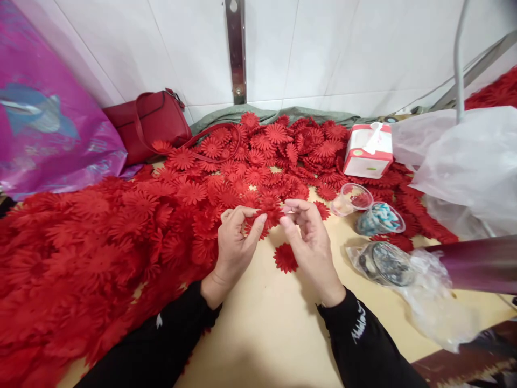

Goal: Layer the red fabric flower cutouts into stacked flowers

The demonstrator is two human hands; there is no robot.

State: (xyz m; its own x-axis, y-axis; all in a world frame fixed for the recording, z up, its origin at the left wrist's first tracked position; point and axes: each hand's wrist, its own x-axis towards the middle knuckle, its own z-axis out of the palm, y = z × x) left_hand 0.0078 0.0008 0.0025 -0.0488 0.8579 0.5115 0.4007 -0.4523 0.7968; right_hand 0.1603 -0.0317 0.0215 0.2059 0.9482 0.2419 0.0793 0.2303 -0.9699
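My left hand [236,237] and my right hand [309,237] meet above the table, both pinching a red fabric flower [271,214] between their fingertips. A single red flower [285,257] lies flat on the beige tabletop [274,323] just below my right hand. A big heap of red flowers [100,242] fills the left side and spreads along the back [283,145]. Both my sleeves are black.
A red handbag [151,121] leans at the back left beside a pink plastic sheet [44,124]. A tissue box [369,150], an empty clear cup [350,198], a cup with blue-white bits [379,218], a bagged round object [388,263] and white plastic bags [468,161] stand right.
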